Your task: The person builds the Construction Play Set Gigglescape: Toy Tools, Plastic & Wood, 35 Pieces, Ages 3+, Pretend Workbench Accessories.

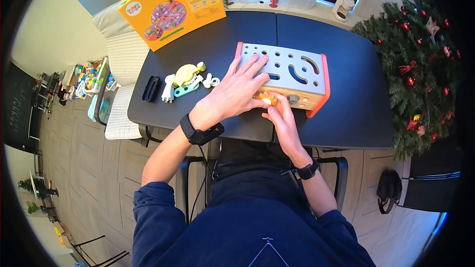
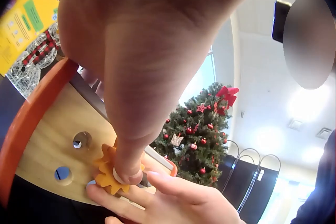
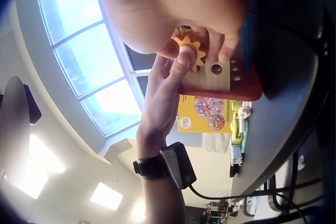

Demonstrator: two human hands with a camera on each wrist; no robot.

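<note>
A toy workbench (image 1: 283, 82) stands on the table, with a grey top full of holes and slots, pale wooden sides and red ends. Against its near side sits an orange toy gear (image 2: 106, 170) with a pale centre. Fingers of my left hand (image 1: 232, 89) lie spread across the grey top, while its thumb presses the gear's centre. From below, my right hand (image 1: 283, 121) holds the gear by its rim between thumb and fingers. Right of the gear, a grey knob-like piece (image 1: 293, 99) projects from the same wooden side.
Left on the dark table (image 1: 346, 123) lie several yellow, white and teal toy pieces (image 1: 186, 75) and a black case-like object (image 1: 151, 89). A yellow play set box (image 1: 203, 5) stands behind them. A decorated tree (image 1: 413, 64) is at the right.
</note>
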